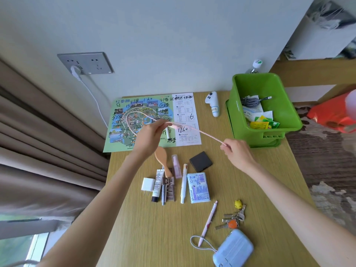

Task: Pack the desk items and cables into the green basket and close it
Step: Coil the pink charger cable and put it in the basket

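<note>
The left hand is raised above the desk, thumb and fingertips pinched shut on the pink cable where a loop of it is gathered. The right hand pinches the same cable between thumb and forefinger further along. Between the two grips the cable runs taut and straight, its long axis sloping from the left hand at upper left down to the right hand at lower right. Behind the left hand the rest of it curves back in a wide loop in the air over the map sheet, which lies flat at the far edge of the desk, covered in handwritten numbers.

The green basket stands at the far right corner of the desk, open at the top, just beyond the right hand. Inside it lie a coiled grey cable, white paper and yellow-green sachets. A white controller lies between the map sheet and the basket.

Below the hands, on the desk, sit a wooden brush, a black square case, a tissue pack, a white charger plug and a white tube. Nearer the camera lie a pink pen, a bunch of keys and a blue pouch with a wrist loop
</note>
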The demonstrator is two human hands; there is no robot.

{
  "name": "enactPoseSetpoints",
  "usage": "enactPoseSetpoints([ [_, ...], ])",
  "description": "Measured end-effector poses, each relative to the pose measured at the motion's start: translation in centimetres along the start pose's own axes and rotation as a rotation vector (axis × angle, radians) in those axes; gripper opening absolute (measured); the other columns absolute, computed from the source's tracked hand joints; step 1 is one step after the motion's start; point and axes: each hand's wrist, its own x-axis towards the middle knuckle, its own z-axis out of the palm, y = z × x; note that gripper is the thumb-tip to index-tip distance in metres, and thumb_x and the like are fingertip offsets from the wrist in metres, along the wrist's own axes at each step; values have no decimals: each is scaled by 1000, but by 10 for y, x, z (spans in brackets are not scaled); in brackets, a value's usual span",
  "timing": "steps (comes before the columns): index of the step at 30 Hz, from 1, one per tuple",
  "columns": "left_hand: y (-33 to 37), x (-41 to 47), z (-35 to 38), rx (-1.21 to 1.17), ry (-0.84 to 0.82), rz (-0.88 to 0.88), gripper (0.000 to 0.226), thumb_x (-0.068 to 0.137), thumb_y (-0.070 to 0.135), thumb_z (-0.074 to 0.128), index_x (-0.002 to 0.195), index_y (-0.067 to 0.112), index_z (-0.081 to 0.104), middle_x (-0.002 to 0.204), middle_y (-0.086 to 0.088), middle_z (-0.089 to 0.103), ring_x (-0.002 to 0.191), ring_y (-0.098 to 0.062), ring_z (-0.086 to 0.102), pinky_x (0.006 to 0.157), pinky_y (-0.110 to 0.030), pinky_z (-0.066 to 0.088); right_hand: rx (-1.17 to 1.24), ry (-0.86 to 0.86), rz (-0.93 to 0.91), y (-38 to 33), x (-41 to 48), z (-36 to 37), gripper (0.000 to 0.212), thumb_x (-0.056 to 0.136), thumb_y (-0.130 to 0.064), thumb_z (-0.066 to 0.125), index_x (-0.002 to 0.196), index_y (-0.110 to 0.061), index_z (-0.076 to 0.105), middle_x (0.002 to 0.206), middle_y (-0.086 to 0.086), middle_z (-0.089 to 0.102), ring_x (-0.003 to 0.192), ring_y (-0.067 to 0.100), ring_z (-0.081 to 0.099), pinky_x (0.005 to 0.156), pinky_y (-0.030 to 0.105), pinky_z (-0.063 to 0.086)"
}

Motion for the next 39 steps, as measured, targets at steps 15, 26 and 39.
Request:
enactPoseSetpoints([
  [15,4,-32,11,45,-306,-76,31,100,30,47,113,11,69,101,-7,71,89,-23,65,81,-40,54,604,169,290,-24,-52,-11,33,104,-19,38,83,-5,58,56,3,39,48,17,33,45,30,27],
  [26,-43,-111,28,233,-117,-364,19,92,15,55,111,10,54,116,-6,56,90,-22,59,54,-28,44,923,44,399,-68,-73,2,32,104,-20,41,81,-6,59,56,3,48,40,11,36,35,21,28],
  [39,-73,-139,53,356,-341,-661,72,91,55,52,135,-1,38,128,-16,50,109,-33,57,78,-41,54,772,-21,418,-111,-83,31,40,104,-19,34,88,5,61,67,26,63,58,25,57,69,33,46],
])
